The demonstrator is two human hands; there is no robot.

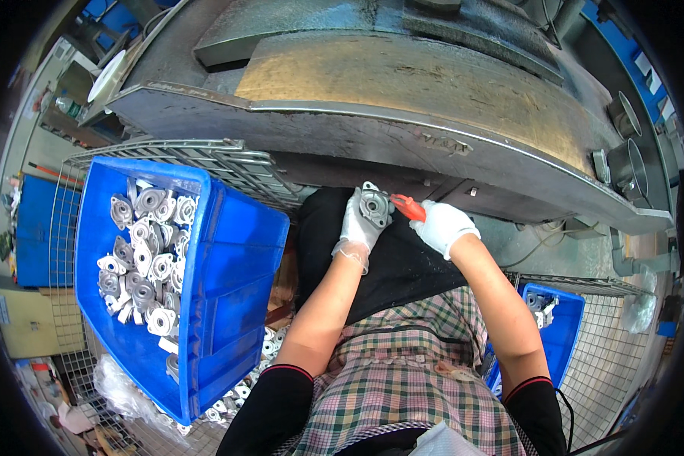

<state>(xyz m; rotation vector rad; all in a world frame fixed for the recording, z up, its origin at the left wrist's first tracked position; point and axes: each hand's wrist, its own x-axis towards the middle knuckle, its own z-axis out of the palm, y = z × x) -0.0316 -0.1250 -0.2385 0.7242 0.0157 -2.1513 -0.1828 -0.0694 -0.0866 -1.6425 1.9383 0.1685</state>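
My left hand (354, 230), in a white glove, is closed on a grey metal casting (375, 205) with a round recess and small lugs. It holds the casting over my lap, below the bench edge. My right hand (443, 228), also in a white glove, grips a red-handled tool (408, 206). The tool points left, and its narrow tip is at or very close to the casting's right side. Whether the tip touches I cannot tell, and the tool's exact kind is unclear.
A blue bin (235, 266) with several similar castings (160, 266) stands tilted at my left. A smaller blue bin (572, 315) with castings is at my right. Ahead runs a metal workbench (433, 72). Wire mesh (604, 365) and loose castings (224, 406) lie low around me.
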